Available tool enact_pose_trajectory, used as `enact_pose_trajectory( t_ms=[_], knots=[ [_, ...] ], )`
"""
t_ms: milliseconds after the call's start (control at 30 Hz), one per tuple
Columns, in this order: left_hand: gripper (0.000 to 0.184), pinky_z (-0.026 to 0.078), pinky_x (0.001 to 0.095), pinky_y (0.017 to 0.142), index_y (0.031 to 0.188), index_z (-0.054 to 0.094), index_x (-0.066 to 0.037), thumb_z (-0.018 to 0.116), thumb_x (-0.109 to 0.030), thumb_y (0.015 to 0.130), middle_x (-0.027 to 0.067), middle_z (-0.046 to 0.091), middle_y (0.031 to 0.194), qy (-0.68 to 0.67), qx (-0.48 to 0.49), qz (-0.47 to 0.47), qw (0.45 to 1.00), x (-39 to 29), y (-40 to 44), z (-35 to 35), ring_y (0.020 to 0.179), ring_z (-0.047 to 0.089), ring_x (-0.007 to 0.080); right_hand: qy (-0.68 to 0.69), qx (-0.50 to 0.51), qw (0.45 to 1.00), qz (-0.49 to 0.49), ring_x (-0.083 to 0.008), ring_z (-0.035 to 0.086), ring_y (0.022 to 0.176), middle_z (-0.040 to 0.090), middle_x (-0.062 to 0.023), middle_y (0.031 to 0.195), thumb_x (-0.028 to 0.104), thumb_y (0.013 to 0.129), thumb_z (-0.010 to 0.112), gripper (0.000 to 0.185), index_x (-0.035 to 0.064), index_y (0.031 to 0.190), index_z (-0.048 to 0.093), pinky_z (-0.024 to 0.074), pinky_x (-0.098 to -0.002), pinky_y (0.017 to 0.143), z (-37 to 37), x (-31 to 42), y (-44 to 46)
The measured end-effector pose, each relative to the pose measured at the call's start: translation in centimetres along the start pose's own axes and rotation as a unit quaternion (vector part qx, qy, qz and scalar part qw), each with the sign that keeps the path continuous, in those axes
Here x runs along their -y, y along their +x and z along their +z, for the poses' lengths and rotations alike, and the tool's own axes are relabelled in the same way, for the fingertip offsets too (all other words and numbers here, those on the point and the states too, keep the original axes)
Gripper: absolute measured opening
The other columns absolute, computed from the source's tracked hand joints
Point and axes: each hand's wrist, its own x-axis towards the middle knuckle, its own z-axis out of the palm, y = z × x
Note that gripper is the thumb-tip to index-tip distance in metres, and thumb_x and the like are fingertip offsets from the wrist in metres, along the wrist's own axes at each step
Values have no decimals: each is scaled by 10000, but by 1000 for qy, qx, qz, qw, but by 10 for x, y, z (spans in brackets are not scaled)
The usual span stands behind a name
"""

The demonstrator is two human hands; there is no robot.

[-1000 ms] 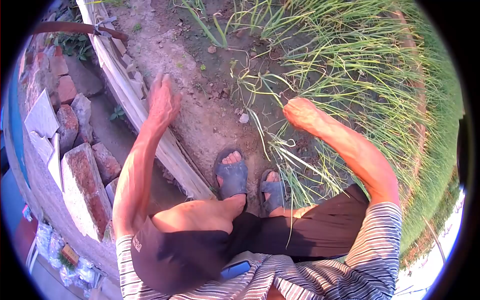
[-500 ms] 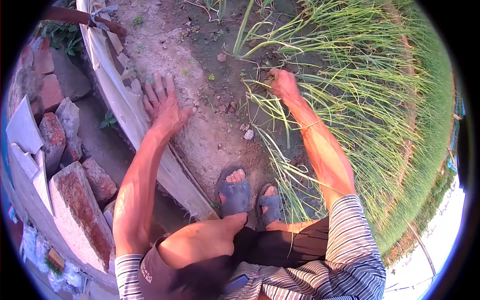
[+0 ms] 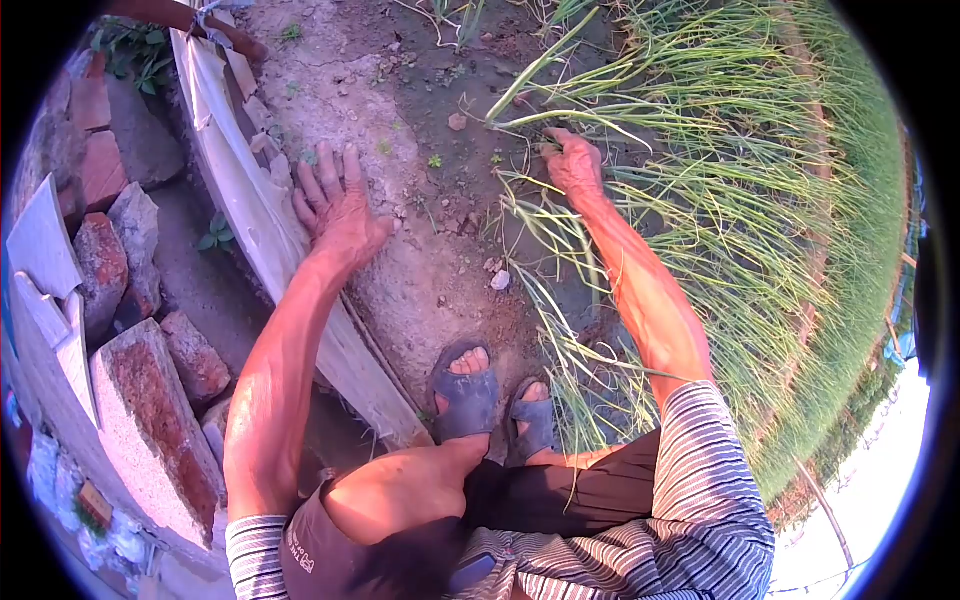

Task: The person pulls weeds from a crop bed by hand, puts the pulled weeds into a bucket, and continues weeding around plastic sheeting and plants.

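Observation:
My left hand lies flat on the bare soil with its fingers spread, beside the pale sheeting-covered edge. Over the dark soil at the near side of the green plants, my right hand has its fingers curled together. Whatever they pinch is too small to make out. Just above that hand, a thick green stalk leans up to the right. Long thin leaves droop below it, toward my sandals.
Broken bricks and white tile pieces lie at the left. A brown pole crosses the upper left. My sandalled feet stand on the soil, near a small pale stone.
My left hand has come down flat with its fingers spread. My right hand has moved up and left from the drooping leaves to the soil by the stalk.

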Motion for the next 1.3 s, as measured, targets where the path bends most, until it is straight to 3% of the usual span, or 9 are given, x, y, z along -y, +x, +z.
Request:
enact_pose_trajectory(
  t_ms=[233, 300, 333, 467, 600, 733, 967, 1067, 1300],
  knots=[
    [1245, -2, 652, 1131, 1569, -31, -159, 809, -450, 697, 226, -139, 1611, -10, 1, 4, 1000, 2, 0, 3, 1451, -123, 520, 23, 69, 997, 9, -368, 647, 713, 650, -183, 767, 213, 851, 626, 181, 66, 954, 647, 512, -442, 640, 22, -26, 14],
    [1251, -7, 651, 1131, 1568, -41, -161, 808, -455, 698, 226, -143, 1611, -7, 1, 3, 1000, 2, 0, 4, 1451, -127, 520, -130, 82, 981, -119, -337, 644, 649, 657, -163, 754, 239, 863, 621, 220, 44, 964, 634, 504, -422, 583, 21, -34, 18],
    [1253, -9, 651, 1130, 1568, -45, -162, 807, -458, 698, 226, -145, 1611, -5, 1, 3, 1000, 2, 0, 4, 1451, -130, 519, -106, 152, 980, -75, -329, 653, 716, 684, -180, 866, 208, 834, 631, 239, 47, 1009, 641, 517, -435, 646, 12, -26, 22],
    [1262, -11, 645, 1132, 1569, -54, -163, 809, -455, 696, 228, -153, 1611, 1, 2, 0, 1000, 2, 2, 3, 1452, -137, 515, 224, 209, 911, 275, -243, 651, 587, 677, -143, 685, 220, 843, 581, 249, 3, 954, 631, 514, -416, 597, -23, -1, 17],
    [1256, -10, 639, 1136, 1569, -47, -163, 810, -445, 694, 228, -140, 1612, 4, 5, -3, 1000, 0, 0, 2, 1452, -132, 516, 89, 136, 983, 84, -369, 670, 801, 677, -246, 901, 229, 834, 642, 308, 19, 1058, 609, 532, -455, 715, -26, 7, 3],
    [1161, 6, 640, 1140, 1555, 51, -104, 792, -423, 720, 234, -106, 1611, 6, 1, -2, 1000, -2, -1, 0, 1456, -111, 513, -45, 194, 975, -95, -463, 616, 872, 604, -258, 901, 287, 841, 708, 344, 41, 1057, 603, 514, -512, 768, -12, 9, -10],
    [1245, 3, 638, 1138, 1570, -27, -160, 813, -431, 692, 207, -129, 1619, -4, -1, -1, 1000, 1, -1, 3, 1457, -112, 511, 7, 255, 963, 93, -408, 655, 891, 666, -241, 964, 228, 842, 694, 252, 39, 995, 630, 526, -494, 747, -22, 50, 8],
    [1220, -2, 644, 1135, 1569, -9, -151, 804, -431, 704, 215, -125, 1617, -11, -6, 5, 1000, 0, -1, 1, 1456, -118, 513, -8, 210, 960, -187, -395, 664, 868, 656, -206, 944, 214, 830, 690, 241, 63, 1015, 654, 537, -477, 732, 10, 25, 16],
    [1236, 4, 635, 1141, 1571, -12, -157, 813, -427, 692, 203, -131, 1620, -8, 12, -12, 1000, -2, -2, -1, 1458, -113, 510, -74, 177, 958, -213, -382, 665, 773, 586, -160, 840, 174, 822, 649, 135, 60, 850, 581, 553, -477, 640, 28, 39, 4]
  ],
)
